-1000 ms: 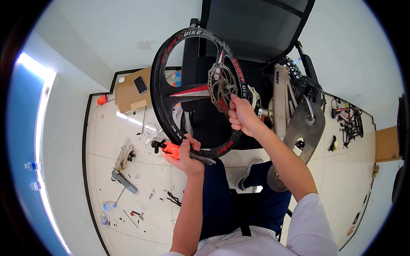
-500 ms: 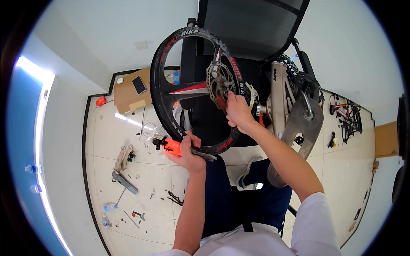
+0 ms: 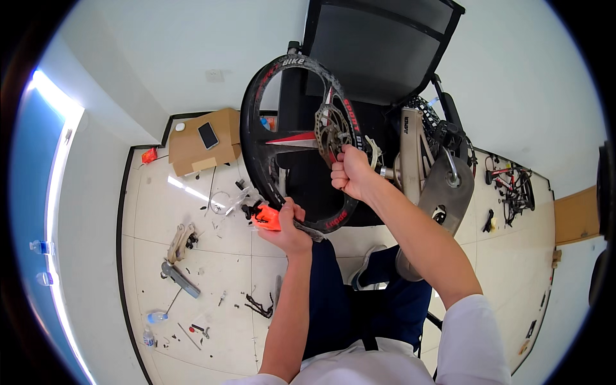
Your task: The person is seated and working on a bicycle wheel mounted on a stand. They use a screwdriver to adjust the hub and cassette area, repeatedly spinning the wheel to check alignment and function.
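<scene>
A dark spoked bicycle wheel (image 3: pixel 255 165) with red and white markings stands tilted against the black office chair (image 3: pixel 378 109). My left hand (image 3: pixel 289 232) is closed around the wheel's lower rim, with its thumb on top. Beside that hand is a bright orange item (image 3: pixel 265 218) with black parts. My right hand (image 3: pixel 351 172) is closed in a fist just below the hub, next to the metal brake disc (image 3: pixel 324 126). Whatever its fingers pinch there is hidden. To the right, a bicycle frame part with a grey crank cover (image 3: pixel 443 192) rests on the chair.
On the floor at the left lie a cardboard piece (image 3: pixel 224 138) with a phone (image 3: pixel 208 136), a metal fork-like part (image 3: pixel 181 244), loose tools and a plastic bottle (image 3: pixel 157 317). A red and black bicycle frame (image 3: pixel 510 186) lies at the far right by the wall.
The whole view has shifted slightly, so the wheel and chair appear lower. My right hand has turned a little beside the hub; my left still holds the rim.
</scene>
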Tool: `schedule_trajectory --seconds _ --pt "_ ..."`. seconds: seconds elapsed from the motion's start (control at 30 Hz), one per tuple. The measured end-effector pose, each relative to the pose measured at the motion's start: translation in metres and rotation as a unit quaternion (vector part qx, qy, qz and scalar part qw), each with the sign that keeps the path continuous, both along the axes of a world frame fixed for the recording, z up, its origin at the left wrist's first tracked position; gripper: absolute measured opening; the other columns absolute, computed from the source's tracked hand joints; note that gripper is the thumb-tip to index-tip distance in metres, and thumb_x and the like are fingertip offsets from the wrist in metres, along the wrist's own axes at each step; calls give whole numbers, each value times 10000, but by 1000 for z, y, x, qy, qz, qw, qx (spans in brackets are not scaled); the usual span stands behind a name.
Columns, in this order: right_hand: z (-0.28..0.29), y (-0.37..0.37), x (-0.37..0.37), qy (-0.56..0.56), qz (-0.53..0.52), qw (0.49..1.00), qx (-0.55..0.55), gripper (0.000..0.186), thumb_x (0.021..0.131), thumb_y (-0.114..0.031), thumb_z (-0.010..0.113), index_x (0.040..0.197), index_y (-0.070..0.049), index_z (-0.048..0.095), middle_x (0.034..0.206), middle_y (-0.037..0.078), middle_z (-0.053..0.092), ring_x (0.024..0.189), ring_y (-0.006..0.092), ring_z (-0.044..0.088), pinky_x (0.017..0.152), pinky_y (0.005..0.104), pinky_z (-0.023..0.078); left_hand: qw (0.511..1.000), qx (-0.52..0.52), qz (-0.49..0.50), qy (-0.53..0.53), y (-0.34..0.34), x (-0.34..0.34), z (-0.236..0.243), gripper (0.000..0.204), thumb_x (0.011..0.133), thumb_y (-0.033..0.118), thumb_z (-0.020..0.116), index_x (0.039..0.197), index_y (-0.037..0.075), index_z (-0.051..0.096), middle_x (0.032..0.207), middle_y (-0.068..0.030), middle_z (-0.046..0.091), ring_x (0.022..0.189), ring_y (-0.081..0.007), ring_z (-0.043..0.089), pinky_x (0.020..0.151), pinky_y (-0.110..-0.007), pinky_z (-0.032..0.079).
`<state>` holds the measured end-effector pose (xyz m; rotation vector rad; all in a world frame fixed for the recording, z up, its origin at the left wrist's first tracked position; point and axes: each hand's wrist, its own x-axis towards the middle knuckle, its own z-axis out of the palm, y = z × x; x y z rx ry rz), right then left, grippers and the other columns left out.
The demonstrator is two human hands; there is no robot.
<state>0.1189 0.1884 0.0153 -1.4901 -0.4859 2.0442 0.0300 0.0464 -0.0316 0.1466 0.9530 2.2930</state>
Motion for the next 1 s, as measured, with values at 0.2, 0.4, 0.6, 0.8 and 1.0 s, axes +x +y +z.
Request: schedule_trajectory --seconds 0.2,0.4,0.6,0.8,1.0 --pt "3 6 -2 -73 43 996 10 205 909 -174 282 708 -151 249 565 -33 165 422 87 146 393 275 124 1000 -12 -7 -13 0 0 -5 296 815 -35 613 1038 -1 422 759 -141 606 533 -152 514 479 -273 430" --pt "4 6 4 -78 95 992 10 294 973 -265 272 716 -125 296 573 -14 230 413 98 190 374 274 161 998 -42 38 3 2 5 19 161 808 12 566 823 -1 406 669 -97 506 493 -133 431 452 -262 362" --pt "-15 0 12 -244 144 947 153 451 1011 -407 307 934 0 484 683 69 448 439 164 410 345 306 300 999 -37 27 9 2 4 13 163 812 17 566 832 0 405 672 -96 511 499 -133 438 454 -263 362" --pt "-49 6 25 -486 213 730 430 556 1018 -397 311 1030 73 607 1014 360 610 795 496 630 765 512 506 1000 8 -1 -13 0 2 -4 304 830 -46 585 1052 20 388 744 -125 572 523 -131 472 469 -265 394" --pt "-36 13 41 -439 296 683 502 505 1006 -334 355 893 67 640 869 326 622 864 506 588 861 535 454 1000 9 -7 -12 -2 0 -1 325 830 -48 565 1052 52 351 749 -125 553 537 -137 466 481 -275 398"
